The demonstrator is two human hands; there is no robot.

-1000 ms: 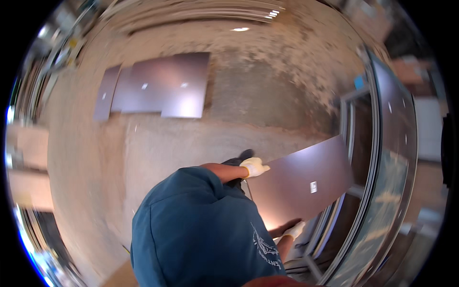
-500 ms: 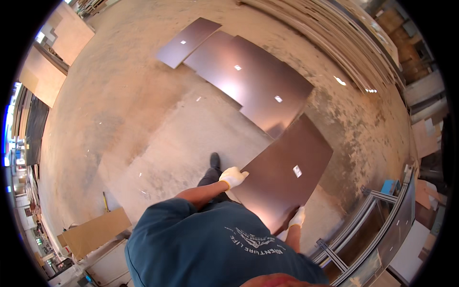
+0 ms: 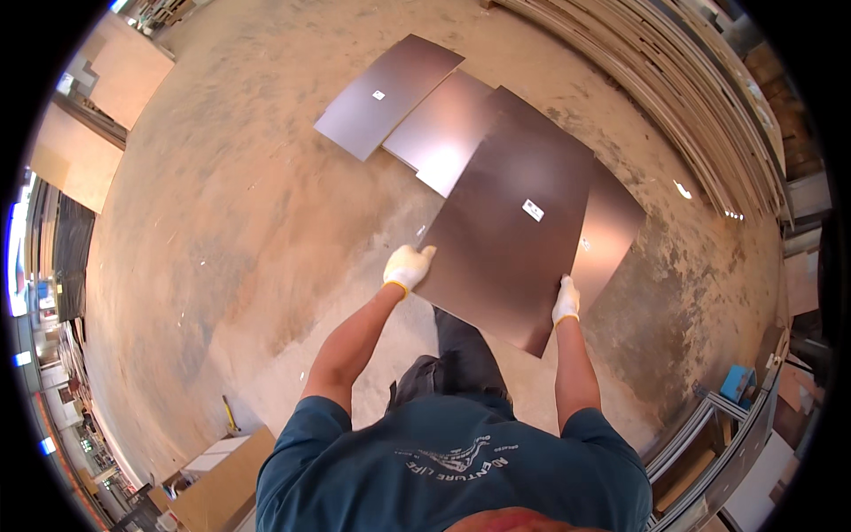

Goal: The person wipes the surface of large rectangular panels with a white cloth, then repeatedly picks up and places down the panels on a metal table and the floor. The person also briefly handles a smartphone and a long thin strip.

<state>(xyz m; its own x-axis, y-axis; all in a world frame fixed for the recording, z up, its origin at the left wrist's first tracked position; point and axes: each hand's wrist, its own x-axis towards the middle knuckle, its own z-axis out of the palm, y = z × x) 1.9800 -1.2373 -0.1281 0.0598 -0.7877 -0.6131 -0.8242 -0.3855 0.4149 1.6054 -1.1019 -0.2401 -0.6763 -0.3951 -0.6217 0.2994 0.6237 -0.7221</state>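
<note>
Between my two hands is a large dark brown panel (image 3: pixel 510 239) with a small white label near its middle. My left hand (image 3: pixel 409 267), in a white work glove, is closed on its left edge. The gloved right hand (image 3: pixel 566 300) grips the opposite edge, close to the near right corner. Under and beyond the held panel, similar panels lie overlapping on the floor. One reddish-brown panel (image 3: pixel 612 232) shows at the right, a shiny one (image 3: pixel 441 124) in the middle, and another labelled panel (image 3: pixel 381 97) at the far left. The held panel hides part of them.
Long stacked boards (image 3: pixel 656 97) run along the far right. A metal-framed cart (image 3: pixel 700 434) with a blue box (image 3: pixel 737 383) stands at the near right. At the near left are a cardboard box (image 3: pixel 222 483) and a yellow-handled tool (image 3: pixel 229 413). Light wooden sheets (image 3: pixel 133 71) lean at the far left.
Both hands have carried the brown panel forward and turned it, so it now covers part of the panels on the floor. My arms are stretched further out.
</note>
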